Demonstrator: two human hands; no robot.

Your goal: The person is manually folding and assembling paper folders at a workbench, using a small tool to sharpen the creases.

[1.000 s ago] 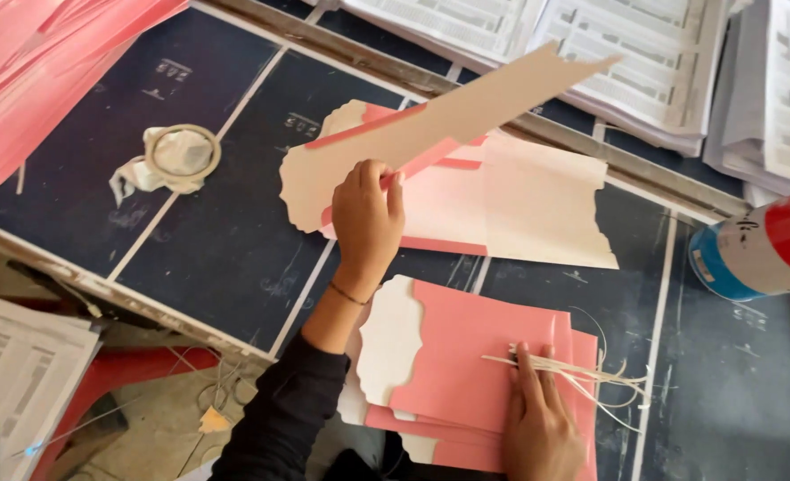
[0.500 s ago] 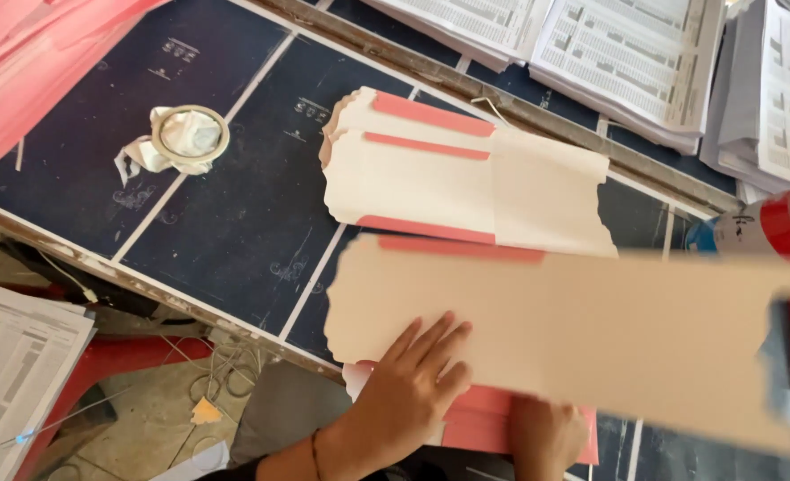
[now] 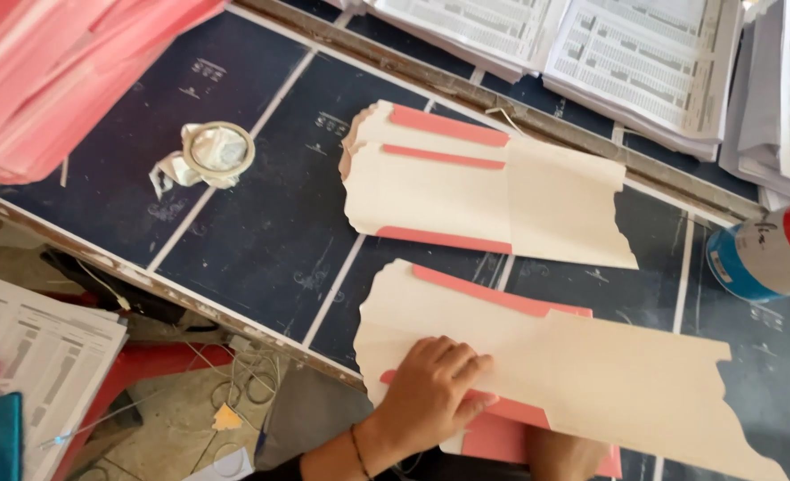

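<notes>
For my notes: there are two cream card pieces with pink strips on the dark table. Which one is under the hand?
The nearer card piece, at the table's front edge: the left hand lies flat on its lower left part. The farther card piece lies untouched.

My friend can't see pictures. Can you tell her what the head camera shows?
A left hand presses flat on a cream paper cutout lying over pink sheets on a dark board. A second cutout lies behind, near a tape roll and printed stacks.

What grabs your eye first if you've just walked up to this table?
The left hand lies flat on a cream card cover with pink strips at the near edge of the dark table. A matching cover lies behind it, and pink sheets pile up at far left.
</notes>
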